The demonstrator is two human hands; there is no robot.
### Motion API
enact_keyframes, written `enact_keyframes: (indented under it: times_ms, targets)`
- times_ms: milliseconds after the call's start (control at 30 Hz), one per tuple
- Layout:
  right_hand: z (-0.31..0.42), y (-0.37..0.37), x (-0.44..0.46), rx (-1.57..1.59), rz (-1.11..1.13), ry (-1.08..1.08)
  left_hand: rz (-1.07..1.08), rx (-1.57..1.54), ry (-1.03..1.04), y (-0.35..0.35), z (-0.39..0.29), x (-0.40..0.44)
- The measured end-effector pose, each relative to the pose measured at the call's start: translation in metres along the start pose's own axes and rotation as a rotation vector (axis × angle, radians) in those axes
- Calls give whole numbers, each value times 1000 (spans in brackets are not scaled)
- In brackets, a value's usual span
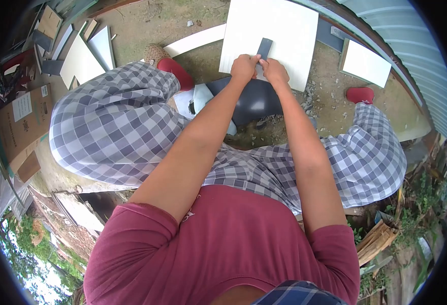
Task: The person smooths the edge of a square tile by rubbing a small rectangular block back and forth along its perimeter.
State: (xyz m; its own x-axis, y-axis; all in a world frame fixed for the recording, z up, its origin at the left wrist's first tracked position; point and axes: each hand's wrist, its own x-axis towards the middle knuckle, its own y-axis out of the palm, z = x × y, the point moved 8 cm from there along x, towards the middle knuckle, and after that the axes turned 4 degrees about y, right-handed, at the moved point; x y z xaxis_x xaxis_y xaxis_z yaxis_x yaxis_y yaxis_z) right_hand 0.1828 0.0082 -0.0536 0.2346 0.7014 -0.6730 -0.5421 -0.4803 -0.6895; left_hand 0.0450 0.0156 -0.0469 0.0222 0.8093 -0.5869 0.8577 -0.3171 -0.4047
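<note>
My left hand and my right hand meet in front of me, fingers closed on the near end of a small dark grey flat strip. Its far end points away from me over a large white board. The strip's near end is hidden by my fingers. Just below my hands is a glossy black rounded thing whose kind I cannot make out. Beside it on the left is a pale, light-blue crumpled piece, partly behind my left forearm.
Cut white boards lie at the upper left, near a cardboard box. Another white board rests at the right by a corrugated metal wall. Grey chips litter the ground. My legs spread to both sides.
</note>
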Motion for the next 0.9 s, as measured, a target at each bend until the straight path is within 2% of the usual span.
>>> enact_keyframes:
  times_ms: [300, 600, 867, 900]
  targets:
    - [23, -30, 39, 59, -6, 20, -37, -8, -4, -16, -35, 41]
    - [46, -71, 86, 110, -111, 36, -15, 10, -80, -27, -75, 88]
    - [59, -98, 116, 162, -102, 65, -79, 139, -78, -31, -99, 131]
    - [60, -99, 117, 151, -90, 70, -85, 125, -1, -32, -104, 134]
